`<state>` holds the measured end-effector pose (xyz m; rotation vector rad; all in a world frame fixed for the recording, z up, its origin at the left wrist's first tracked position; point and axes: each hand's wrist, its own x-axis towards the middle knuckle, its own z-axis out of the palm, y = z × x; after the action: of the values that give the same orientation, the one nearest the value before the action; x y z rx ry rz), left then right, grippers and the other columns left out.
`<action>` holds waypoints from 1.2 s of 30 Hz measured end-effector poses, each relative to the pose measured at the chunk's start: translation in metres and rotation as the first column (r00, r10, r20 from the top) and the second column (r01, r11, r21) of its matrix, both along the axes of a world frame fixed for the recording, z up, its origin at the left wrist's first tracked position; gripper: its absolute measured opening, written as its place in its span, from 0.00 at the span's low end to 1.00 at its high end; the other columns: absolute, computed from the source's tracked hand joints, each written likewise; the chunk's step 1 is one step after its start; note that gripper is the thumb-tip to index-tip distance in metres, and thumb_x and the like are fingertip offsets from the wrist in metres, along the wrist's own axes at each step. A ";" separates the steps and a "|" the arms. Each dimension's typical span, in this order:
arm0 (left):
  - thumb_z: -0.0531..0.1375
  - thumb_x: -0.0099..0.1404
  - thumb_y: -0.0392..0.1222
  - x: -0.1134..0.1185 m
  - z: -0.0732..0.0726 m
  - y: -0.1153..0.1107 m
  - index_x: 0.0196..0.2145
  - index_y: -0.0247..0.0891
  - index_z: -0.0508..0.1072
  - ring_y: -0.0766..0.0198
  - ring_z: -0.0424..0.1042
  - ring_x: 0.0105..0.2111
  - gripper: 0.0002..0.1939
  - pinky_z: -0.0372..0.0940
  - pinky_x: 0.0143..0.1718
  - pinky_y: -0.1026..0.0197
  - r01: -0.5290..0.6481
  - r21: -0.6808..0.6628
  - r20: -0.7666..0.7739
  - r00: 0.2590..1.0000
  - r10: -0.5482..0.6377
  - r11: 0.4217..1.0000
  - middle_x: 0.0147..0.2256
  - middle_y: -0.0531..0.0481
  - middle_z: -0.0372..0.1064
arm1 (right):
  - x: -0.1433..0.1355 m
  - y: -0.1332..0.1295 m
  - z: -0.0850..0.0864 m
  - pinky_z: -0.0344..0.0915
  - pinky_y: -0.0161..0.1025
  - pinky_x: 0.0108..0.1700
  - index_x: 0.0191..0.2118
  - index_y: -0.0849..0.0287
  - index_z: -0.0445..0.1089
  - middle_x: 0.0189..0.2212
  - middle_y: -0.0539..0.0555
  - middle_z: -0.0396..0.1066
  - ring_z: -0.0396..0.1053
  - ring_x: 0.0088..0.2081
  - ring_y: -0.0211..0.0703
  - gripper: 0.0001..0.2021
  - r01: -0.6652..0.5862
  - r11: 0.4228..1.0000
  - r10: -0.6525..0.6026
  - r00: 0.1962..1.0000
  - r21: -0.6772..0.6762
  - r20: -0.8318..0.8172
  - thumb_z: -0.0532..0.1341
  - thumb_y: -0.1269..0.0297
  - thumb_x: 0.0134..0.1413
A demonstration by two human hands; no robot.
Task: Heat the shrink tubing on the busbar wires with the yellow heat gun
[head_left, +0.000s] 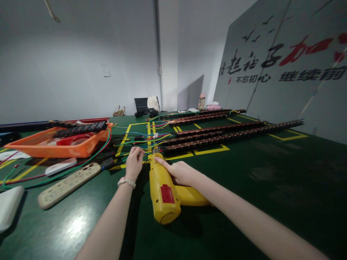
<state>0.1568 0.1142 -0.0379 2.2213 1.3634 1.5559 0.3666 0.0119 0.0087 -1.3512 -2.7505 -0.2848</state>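
Two hands at the wire ends, fingertips part-hidden

Right hand [180,172] grips yellow heat gun [164,195] near its front; some fingers out of sight. Gun sits centre, over green table [260,216], nozzle toward coloured wires [151,142]; nozzle tip hard to separate from wires. Handle end hidden under right forearm. Left hand [134,160] has curled fingers, just beside the wires; can't tell if it's pinching one. Black strips [217,139] beyond, wire joins too small to read. White case [10,207] cut off at left edge. Orange basket [78,150] contents overlap, partly unclear.
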 end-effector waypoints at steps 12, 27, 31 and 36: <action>0.49 0.60 0.35 -0.018 0.002 -0.017 0.33 0.42 0.68 0.64 0.68 0.37 0.09 0.62 0.35 0.64 0.014 -0.055 -0.371 0.928 -0.033 0.998 0.43 0.48 0.67 | -0.022 0.001 -0.008 0.58 0.37 0.27 0.66 0.59 0.25 0.32 0.55 0.74 0.71 0.28 0.47 0.47 -0.112 0.994 0.112 0.994 0.014 -0.013 0.58 0.72 0.47; 0.48 0.65 0.45 -0.017 0.002 -0.021 0.30 0.41 0.65 0.63 0.66 0.33 0.10 0.56 0.30 0.65 -0.031 -0.126 -0.374 0.927 -0.019 0.992 0.34 0.50 0.64 | -0.003 -0.004 -0.004 0.60 0.38 0.30 0.66 0.60 0.24 0.32 0.58 0.73 0.72 0.31 0.51 0.48 -0.027 0.997 0.026 0.999 -0.070 -0.025 0.58 0.73 0.46; 0.48 0.65 0.46 -0.017 0.002 -0.021 0.29 0.42 0.64 0.64 0.65 0.30 0.11 0.53 0.27 0.65 -0.042 -0.175 -0.359 0.933 -0.024 0.984 0.32 0.51 0.64 | 0.009 -0.010 0.000 0.59 0.39 0.30 0.66 0.61 0.25 0.31 0.57 0.73 0.72 0.30 0.51 0.46 0.034 0.995 -0.035 0.999 -0.095 -0.009 0.57 0.73 0.47; 0.49 0.63 0.48 -0.020 -0.004 -0.014 0.27 0.41 0.64 0.65 0.61 0.24 0.12 0.51 0.26 0.65 -0.022 -0.254 -0.297 0.953 -0.057 0.967 0.23 0.54 0.63 | 0.027 -0.015 0.000 0.60 0.39 0.31 0.66 0.64 0.25 0.30 0.58 0.73 0.72 0.31 0.50 0.44 0.128 0.982 -0.131 0.991 -0.139 -0.015 0.55 0.75 0.48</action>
<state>0.1368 0.1004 -0.0422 2.3647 1.5143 0.9911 0.3936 -0.0030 0.0090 -1.5591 -2.7113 -0.0853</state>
